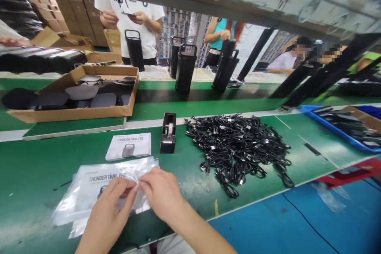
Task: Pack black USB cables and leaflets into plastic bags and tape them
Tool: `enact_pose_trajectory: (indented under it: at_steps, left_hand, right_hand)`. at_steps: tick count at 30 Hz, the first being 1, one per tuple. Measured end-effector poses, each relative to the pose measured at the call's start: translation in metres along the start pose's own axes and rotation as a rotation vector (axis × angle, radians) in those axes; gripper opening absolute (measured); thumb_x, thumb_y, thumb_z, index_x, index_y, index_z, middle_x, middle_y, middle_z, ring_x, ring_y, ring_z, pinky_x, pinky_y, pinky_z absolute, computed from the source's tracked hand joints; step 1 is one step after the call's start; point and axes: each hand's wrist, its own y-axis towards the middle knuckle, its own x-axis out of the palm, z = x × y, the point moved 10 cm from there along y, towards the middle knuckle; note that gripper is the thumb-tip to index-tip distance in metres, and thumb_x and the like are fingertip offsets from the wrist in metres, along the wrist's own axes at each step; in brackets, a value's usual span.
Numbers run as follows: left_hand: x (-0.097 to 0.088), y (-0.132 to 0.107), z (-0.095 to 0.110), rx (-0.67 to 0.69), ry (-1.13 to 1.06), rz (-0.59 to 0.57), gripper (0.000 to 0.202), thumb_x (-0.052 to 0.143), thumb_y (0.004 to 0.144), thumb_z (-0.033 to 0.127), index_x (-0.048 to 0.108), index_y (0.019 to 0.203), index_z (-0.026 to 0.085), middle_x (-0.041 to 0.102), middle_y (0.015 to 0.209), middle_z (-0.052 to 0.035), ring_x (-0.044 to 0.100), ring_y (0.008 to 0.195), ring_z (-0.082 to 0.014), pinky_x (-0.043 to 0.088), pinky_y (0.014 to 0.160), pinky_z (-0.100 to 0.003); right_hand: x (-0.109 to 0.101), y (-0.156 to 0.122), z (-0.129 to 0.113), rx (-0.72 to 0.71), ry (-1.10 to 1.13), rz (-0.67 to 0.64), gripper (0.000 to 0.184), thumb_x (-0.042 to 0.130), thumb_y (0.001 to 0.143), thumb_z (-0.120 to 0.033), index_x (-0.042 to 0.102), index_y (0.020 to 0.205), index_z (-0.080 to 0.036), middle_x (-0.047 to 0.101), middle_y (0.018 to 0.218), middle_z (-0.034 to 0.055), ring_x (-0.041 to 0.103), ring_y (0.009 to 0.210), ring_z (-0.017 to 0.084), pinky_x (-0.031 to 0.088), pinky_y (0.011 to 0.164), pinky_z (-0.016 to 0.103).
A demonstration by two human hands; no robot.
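Both my hands meet over a stack of clear plastic bags (86,196) lying on the green table near its front edge. My left hand (114,202) pinches the edge of the top bag, which holds a booklet printed "Thunder Trail Pro". My right hand (160,194) pinches the same bag edge from the right, fingers pressed together. A second booklet (128,146) lies flat just beyond the bags. A black tape dispenser (168,134) stands to its right. Further right spreads a large pile of black cables (238,147).
A cardboard box (74,113) of dark parts sits at back left. Black cylindrical speakers (185,67) stand on the conveyor belt. A blue tray (342,127) with black items is at right. Other people stand and sit beyond the belt.
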Motion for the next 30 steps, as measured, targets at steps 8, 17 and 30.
enact_pose_trajectory:
  at_steps: [8, 17, 30]
  left_hand:
    - [0.014, 0.001, -0.011, -0.003, 0.137, -0.046, 0.019, 0.048, 0.079, 0.035, 0.059, 0.076, 0.02, 0.057, 0.078, -0.0033, 0.05, 0.074, -0.0195, 0.039, 0.068, -0.033]
    - [0.012, 0.004, -0.01, -0.126, 0.096, -0.125, 0.023, 0.042, 0.082, 0.034, 0.058, 0.075, 0.019, 0.057, 0.076, -0.004, 0.051, 0.074, -0.019, 0.041, 0.068, -0.033]
    - [0.0, -0.002, -0.027, -0.297, -0.266, -0.022, 0.018, 0.043, 0.085, 0.034, 0.05, 0.081, 0.018, 0.051, 0.084, -0.0037, 0.05, 0.077, -0.014, 0.043, 0.071, -0.027]
  right_hand:
    - [-0.119, -0.12, 0.137, 0.617, -0.729, 0.148, 0.025, 0.05, 0.08, -0.038, 0.057, 0.083, -0.015, 0.052, 0.085, 0.01, 0.055, 0.076, 0.024, 0.038, 0.048, 0.027]
    - [-0.019, -0.085, 0.088, 0.369, 0.422, -0.076, 0.023, 0.038, 0.083, -0.021, 0.06, 0.091, -0.015, 0.061, 0.08, 0.0058, 0.059, 0.065, 0.013, 0.047, 0.062, 0.025]
    - [0.014, -0.031, 0.049, 0.233, 0.503, -0.105, 0.027, 0.045, 0.081, -0.031, 0.068, 0.086, -0.017, 0.06, 0.071, 0.0045, 0.055, 0.058, 0.011, 0.042, 0.055, 0.021]
